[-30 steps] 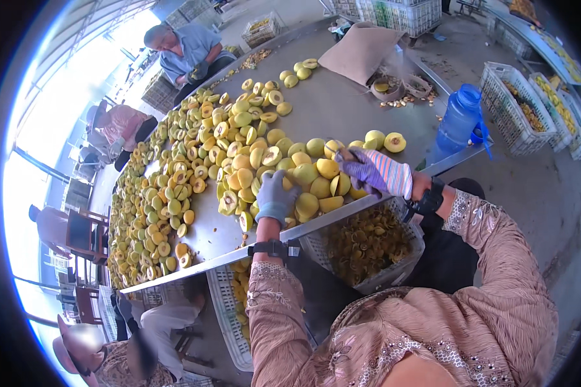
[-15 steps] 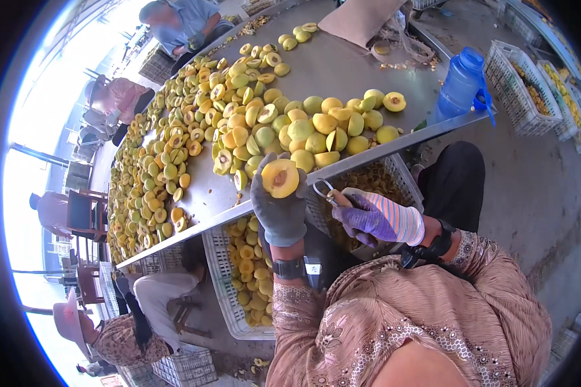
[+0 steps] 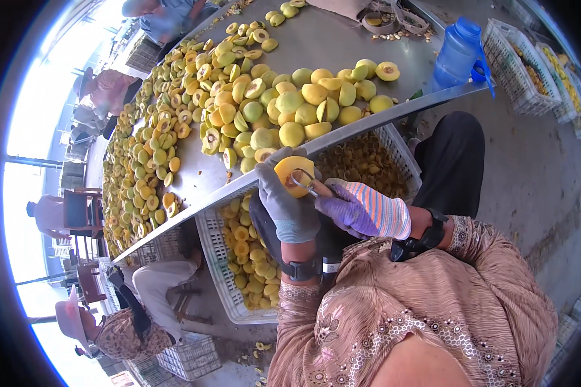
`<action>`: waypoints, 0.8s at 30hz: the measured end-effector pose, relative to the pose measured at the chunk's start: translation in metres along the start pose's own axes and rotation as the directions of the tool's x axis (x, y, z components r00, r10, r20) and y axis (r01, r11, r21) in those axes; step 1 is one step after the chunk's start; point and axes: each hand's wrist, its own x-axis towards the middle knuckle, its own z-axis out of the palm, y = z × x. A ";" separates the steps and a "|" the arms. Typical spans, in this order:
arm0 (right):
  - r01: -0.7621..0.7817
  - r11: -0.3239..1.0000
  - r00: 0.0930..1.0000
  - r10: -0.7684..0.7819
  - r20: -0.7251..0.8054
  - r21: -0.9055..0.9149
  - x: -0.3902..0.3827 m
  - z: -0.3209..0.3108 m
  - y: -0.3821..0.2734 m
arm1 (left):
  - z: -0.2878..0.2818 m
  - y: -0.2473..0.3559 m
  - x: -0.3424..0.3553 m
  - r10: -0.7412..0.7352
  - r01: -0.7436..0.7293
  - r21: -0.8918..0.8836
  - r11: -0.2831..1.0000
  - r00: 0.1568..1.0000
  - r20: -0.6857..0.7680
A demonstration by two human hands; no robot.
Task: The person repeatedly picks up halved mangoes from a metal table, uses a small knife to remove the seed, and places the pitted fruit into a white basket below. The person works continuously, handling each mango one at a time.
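My left hand [image 3: 286,205], in a grey glove, is closed around a halved yellow fruit [image 3: 289,169], like a peach or apricot, with its cut face up. A pitting tool [image 3: 319,188] with a metal loop and a wooden handle is in my right hand [image 3: 361,209], which wears a purple and striped glove. The loop rests on the brown centre of the fruit half. Both hands are just in front of the metal table's edge [image 3: 239,185]. On the table lies a big heap of halved yellow-green fruit [image 3: 290,103].
Below the table edge stand a white crate [image 3: 221,274] of hollowed fruit halves and another crate [image 3: 412,169] of brownish scraps. A blue plastic jug [image 3: 457,55] stands at the table's right corner, near a beige bag [image 3: 348,5]. Other people [image 3: 119,329] sit along the left side.
My right hand has moved left, bringing the tool's loop from beside the fruit half onto its centre. The left hand has shifted slightly right, still holding the fruit.
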 end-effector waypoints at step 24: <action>0.289 0.957 0.957 -0.289 0.010 -0.018 -0.006 0.004 0.013 | 0.018 -0.006 -0.016 0.169 -0.156 0.115 0.981 0.979 -0.113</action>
